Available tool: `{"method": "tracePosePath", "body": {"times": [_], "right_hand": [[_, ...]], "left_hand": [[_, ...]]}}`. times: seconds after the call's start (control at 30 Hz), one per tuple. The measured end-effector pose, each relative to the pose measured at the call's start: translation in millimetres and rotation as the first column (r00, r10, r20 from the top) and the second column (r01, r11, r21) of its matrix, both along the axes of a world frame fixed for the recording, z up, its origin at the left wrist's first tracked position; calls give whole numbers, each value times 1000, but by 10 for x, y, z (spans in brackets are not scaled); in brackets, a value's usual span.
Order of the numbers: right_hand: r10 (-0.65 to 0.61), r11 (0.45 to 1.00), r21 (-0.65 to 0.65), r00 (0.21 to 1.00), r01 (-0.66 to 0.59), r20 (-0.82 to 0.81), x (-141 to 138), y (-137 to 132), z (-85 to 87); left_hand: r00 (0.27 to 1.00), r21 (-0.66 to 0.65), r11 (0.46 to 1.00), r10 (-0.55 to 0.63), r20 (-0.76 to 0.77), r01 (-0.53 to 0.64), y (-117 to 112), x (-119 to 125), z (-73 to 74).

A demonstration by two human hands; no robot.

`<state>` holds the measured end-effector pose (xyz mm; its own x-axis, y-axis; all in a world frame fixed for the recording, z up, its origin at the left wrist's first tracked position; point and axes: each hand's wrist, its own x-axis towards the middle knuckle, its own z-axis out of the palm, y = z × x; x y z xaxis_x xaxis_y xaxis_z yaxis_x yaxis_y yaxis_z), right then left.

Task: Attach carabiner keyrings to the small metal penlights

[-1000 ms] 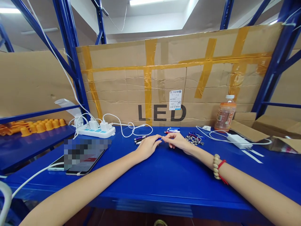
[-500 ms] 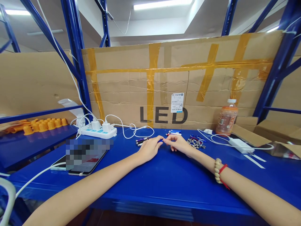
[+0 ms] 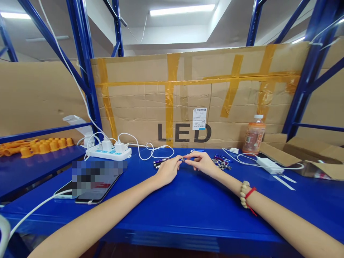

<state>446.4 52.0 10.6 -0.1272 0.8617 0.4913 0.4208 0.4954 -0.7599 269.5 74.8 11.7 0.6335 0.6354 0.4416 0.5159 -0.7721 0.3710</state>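
My left hand and my right hand meet over the middle of the table, their fingertips pinched around a small shiny metal piece. Its exact kind is too small to make out. Just left of my left hand lie some dark, pen-like metal tubes, partly hidden by the hand. Behind my right hand, several slim blue-and-white sticks lie together. A heap of metal rings or clasps, with blue pieces beside it, rests to the right of my right hand.
On the blue table, two phones and a white power strip lie left. A white adapter, a bottle and an open carton stand right. Cardboard walls the back; orange caps fill the left shelf.
A shiny metal piece now shows between my fingertips, where a blue bit showed before. The right fingers have shifted slightly, and the whole view has moved a little.
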Motion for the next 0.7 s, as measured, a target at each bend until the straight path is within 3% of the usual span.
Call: {"method": "tracePosePath", "body": {"times": [0.17,0.33,0.47,0.7], "right_hand": [[14,1000,10,1000,-14,-26,-18,-9,15],[126,991,-34,992,-126,-18,37,-8,8],[187,980,-63,982,-188,-24,64,-26,12],[184,979,-82,982,-186,-36,48,-42,-2]], "left_hand": [[998,-58,996,-62,14,62,50,19,-37],[984,-99,980,-175,-16,173,68,15,-63],[979,-76,980,-188,-75,182,36,6,-58],[977,-84,980,-189,-96,182,15,-4,-62]]}}
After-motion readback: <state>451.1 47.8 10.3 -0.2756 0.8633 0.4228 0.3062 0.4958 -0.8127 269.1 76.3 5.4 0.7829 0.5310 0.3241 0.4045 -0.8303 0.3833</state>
